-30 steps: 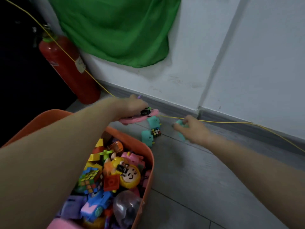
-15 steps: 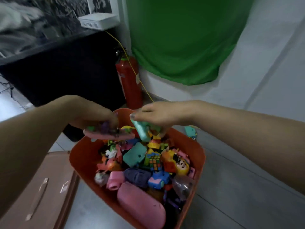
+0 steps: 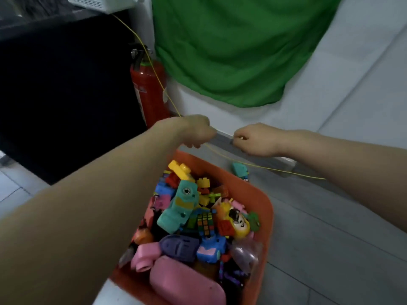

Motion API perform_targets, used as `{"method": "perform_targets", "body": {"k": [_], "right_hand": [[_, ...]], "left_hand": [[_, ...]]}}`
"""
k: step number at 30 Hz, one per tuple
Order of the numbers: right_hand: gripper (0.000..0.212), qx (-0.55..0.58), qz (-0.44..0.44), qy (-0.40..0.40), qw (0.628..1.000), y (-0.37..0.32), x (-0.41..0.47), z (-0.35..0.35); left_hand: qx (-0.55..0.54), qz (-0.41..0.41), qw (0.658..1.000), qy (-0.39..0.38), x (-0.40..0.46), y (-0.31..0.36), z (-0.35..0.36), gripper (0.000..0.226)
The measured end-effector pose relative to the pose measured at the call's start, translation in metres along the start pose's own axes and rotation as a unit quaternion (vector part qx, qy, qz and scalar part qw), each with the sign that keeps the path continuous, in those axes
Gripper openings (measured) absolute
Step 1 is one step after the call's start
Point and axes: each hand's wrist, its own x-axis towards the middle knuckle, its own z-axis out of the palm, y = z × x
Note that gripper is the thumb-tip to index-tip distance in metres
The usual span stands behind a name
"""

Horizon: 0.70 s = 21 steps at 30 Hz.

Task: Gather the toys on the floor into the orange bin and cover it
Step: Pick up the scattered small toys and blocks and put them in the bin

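The orange bin [image 3: 267, 208] stands on the floor below my hands, heaped with toys: a teal car [image 3: 178, 208] on top, a small puzzle cube [image 3: 203, 223], a yellow face toy [image 3: 241, 225] and a pink case [image 3: 185, 282]. One teal toy [image 3: 239, 170] lies on the floor just beyond the bin's far rim, by the yellow cable. My left hand [image 3: 195, 130] hovers over the far rim with fingers curled and nothing visible in it. My right hand [image 3: 253, 139] is level with it, a little to the right, also curled, above the teal floor toy.
A red fire extinguisher [image 3: 148, 93] stands in the corner beside a black cabinet [image 3: 66, 95]. A green cloth [image 3: 231, 51] hangs on the white wall. A yellow cable [image 3: 286, 171] runs along the skirting. Grey floor tiles [image 3: 330, 249] stretch to the right of the bin.
The teal toy and the pink toy that my hands held over the bin now lie in it. Both hands have moved forward past the far rim, with nothing in them.
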Motion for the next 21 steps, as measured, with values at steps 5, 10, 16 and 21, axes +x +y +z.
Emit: {"method": "perform_targets", "body": {"k": [5, 10, 16, 21], "right_hand": [[0.042, -0.056, 0.093, -0.136, 0.985, 0.047, 0.002, 0.029], [0.055, 0.010, 0.092, -0.160, 0.983, 0.085, -0.003, 0.080], [0.085, 0.097, 0.067, -0.129, 0.985, 0.112, 0.037, 0.127], [0.116, 0.011, 0.003, -0.160, 0.987, 0.127, 0.066, 0.153]], "left_hand": [[0.101, 0.069, 0.990, -0.068, 0.023, 0.062, 0.048, 0.038], [0.186, -0.016, 0.962, -0.199, 0.057, 0.062, 0.088, 0.041], [0.234, -0.072, 0.930, -0.273, 0.078, 0.061, 0.102, 0.068], [0.207, -0.120, 0.933, -0.271, 0.102, 0.058, 0.120, 0.095]]}}
